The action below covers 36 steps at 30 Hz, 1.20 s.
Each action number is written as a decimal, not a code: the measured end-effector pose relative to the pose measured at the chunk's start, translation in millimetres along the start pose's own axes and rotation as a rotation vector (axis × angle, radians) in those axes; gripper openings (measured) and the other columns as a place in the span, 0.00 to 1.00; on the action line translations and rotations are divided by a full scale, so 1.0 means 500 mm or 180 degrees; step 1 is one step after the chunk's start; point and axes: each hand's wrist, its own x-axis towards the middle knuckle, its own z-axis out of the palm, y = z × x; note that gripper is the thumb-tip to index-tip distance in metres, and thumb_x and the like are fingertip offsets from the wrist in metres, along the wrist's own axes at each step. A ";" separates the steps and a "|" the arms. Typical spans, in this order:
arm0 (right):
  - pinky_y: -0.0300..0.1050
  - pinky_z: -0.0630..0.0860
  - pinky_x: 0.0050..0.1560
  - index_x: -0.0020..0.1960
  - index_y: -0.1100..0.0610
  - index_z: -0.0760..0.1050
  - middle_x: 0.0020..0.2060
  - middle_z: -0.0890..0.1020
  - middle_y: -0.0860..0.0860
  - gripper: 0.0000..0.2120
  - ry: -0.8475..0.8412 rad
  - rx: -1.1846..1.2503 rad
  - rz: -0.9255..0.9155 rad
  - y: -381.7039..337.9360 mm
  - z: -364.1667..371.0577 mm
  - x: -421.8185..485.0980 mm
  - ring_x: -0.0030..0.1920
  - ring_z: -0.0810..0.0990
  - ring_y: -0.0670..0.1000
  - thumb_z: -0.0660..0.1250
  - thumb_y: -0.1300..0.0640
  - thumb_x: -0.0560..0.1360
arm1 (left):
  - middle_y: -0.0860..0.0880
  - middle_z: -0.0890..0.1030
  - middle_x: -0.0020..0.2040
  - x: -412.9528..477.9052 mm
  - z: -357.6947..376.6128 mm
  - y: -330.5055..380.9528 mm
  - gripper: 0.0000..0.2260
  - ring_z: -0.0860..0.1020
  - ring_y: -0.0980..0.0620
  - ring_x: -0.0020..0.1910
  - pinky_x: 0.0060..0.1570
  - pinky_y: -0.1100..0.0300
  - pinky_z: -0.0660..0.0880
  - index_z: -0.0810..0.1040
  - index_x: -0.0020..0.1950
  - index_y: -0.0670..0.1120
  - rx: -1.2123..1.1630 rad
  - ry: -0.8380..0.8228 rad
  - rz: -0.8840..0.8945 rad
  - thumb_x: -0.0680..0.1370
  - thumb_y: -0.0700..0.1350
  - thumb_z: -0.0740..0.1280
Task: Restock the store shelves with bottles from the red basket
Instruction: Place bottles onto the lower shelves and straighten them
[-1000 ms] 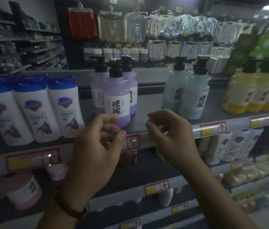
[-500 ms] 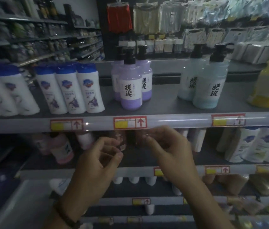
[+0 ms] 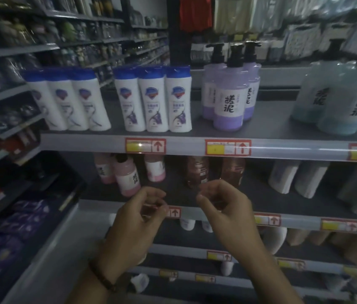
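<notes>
**Hovering empty at the second shelf, with no bottle in hand**

Both grips are bare hands. The left grip (image 3: 138, 218) and the right grip (image 3: 230, 209) are released, with fingers loosely curled and thumbs near the fingertips, and I can see nothing held in either. They hang close together, apart from each other, just in front of the second shelf's rail (image 3: 298, 223) and a price tag (image 3: 174, 212). A bead bracelet (image 3: 103, 279) sits on the left wrist.

Just beyond the fingers, on that shelf, stand a pink pump bottle (image 3: 127, 176) and brown bottles (image 3: 197, 172). On the top shelf (image 3: 184, 145) are white bottles with blue caps (image 3: 153, 102), purple pump bottles (image 3: 229, 102) and pale green pump bottles (image 3: 346, 99). The red basket is not in view, so the stock to be shelved is somewhere outside the frame.

Likely risks from here:
- The pink pump bottle stands forward of its neighbours, so a hand reaching past it could tip it off the edge.
- The front purple bottle is tall and narrow-topped, and a knock from below while lifting stock could topple it.
- The aisle is dim and the basket is unseen, so a blind reach may clip the rail.
</notes>
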 end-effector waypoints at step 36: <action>0.45 0.82 0.48 0.53 0.48 0.84 0.44 0.86 0.40 0.04 0.0177 -0.1024 0.0400 0.062 0.532 0.117 0.46 0.85 0.41 0.74 0.54 0.79 | 0.60 0.82 0.54 0.210 -0.386 -0.383 0.09 0.79 0.63 0.56 0.53 0.69 0.76 0.77 0.60 0.57 0.0035 -0.1096 0.0038 0.82 0.46 0.70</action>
